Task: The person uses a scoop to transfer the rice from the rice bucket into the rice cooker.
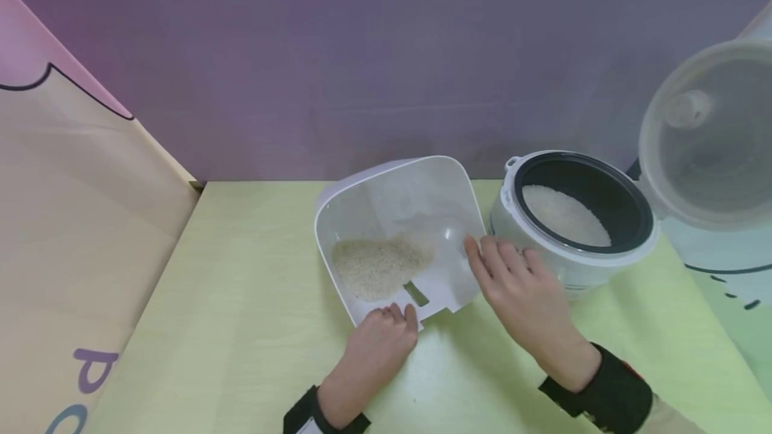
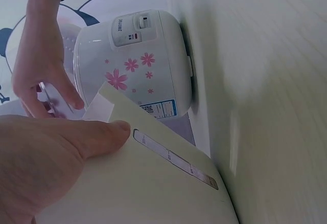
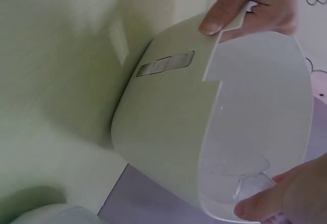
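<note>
A white rice bin (image 1: 425, 186) leans on the table, its open top facing up and a heap of rice (image 1: 376, 266) inside. My left hand (image 1: 380, 340) grips its near rim beside a notch, thumb on the outer wall in the left wrist view. My right hand (image 1: 521, 286) reaches over the bin's right rim. In the right wrist view it holds a clear plastic cup (image 3: 250, 185) just inside the bin; the head view mostly hides this cup behind the fingers. A narrow level window (image 2: 173, 157) runs down the bin's front wall.
A white rice cooker (image 1: 579, 270) with pink flowers stands right of the bin, its lid (image 1: 712, 139) raised. White rice (image 1: 563, 216) lies in its dark inner pot (image 1: 624, 213). The pale green table (image 1: 253, 273) ends at a purple backdrop (image 1: 386, 72).
</note>
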The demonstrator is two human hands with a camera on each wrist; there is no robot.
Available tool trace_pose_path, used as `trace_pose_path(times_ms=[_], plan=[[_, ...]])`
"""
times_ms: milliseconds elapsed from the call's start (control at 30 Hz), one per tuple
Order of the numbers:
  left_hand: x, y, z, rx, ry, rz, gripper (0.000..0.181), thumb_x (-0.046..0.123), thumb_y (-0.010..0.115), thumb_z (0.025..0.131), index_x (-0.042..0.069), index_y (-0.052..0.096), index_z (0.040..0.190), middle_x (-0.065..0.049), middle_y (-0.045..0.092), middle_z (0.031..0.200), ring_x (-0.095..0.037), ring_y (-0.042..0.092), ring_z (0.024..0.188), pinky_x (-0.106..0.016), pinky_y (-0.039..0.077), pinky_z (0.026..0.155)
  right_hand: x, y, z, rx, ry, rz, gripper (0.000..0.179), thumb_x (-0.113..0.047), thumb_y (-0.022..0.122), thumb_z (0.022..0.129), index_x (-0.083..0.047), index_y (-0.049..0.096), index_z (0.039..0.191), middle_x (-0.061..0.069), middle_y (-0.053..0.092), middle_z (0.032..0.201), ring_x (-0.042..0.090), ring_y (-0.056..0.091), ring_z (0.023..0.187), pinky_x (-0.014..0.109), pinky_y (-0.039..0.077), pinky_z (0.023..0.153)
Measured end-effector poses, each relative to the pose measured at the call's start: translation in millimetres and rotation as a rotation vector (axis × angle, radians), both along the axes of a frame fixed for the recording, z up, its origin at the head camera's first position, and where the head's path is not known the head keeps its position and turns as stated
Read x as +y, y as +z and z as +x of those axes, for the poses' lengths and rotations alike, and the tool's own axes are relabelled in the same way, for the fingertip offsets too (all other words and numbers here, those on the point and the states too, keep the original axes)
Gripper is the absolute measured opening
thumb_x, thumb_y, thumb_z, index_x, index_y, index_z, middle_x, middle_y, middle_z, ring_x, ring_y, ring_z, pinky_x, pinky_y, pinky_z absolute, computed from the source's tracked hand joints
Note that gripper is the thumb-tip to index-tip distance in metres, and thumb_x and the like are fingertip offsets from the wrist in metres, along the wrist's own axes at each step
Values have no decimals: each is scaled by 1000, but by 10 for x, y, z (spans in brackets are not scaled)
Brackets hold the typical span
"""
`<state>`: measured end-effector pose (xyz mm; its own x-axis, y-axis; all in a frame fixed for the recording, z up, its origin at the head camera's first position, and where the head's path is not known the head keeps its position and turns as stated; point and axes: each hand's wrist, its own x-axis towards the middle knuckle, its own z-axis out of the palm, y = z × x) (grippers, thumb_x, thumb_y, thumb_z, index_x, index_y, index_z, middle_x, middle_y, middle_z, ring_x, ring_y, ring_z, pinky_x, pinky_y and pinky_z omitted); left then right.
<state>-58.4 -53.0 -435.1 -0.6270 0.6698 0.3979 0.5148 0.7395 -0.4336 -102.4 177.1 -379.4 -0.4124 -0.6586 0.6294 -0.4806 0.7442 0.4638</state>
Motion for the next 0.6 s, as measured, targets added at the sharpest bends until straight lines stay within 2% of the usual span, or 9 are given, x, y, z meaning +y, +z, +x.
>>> trace_pose_path(times_ms=[267, 467, 600], plan=[[5, 6, 8, 2, 9, -3, 15, 14, 72, 83, 9, 78, 96, -2, 72, 72, -6, 60, 54, -19, 44, 47, -80, -19, -119, 113, -26, 148, 37, 1, 33, 107, 7, 67, 121, 21, 63, 105, 31, 57, 89, 34, 41, 66], [5, -1, 8, -4, 11, -4, 16, 17, 76, 83, 9, 79, 97, -2, 72, 72, -6, 59, 54, -19, 43, 47, -131, -14, -167, 139, -46, 243, 37, 5, 33, 107, 8, 66, 120, 21, 61, 102, 30, 55, 89, 35, 41, 72], [5, -19, 1, -8, 9, 0, 16, 18, 78, 82, 9, 79, 95, -1, 72, 71, -5, 58, 53, -18, 43, 46, -176, -16, -196, 161, -52, 265, 37, 6, 33, 106, 8, 67, 121, 23, 62, 103, 31, 56, 92, 36, 44, 77]])
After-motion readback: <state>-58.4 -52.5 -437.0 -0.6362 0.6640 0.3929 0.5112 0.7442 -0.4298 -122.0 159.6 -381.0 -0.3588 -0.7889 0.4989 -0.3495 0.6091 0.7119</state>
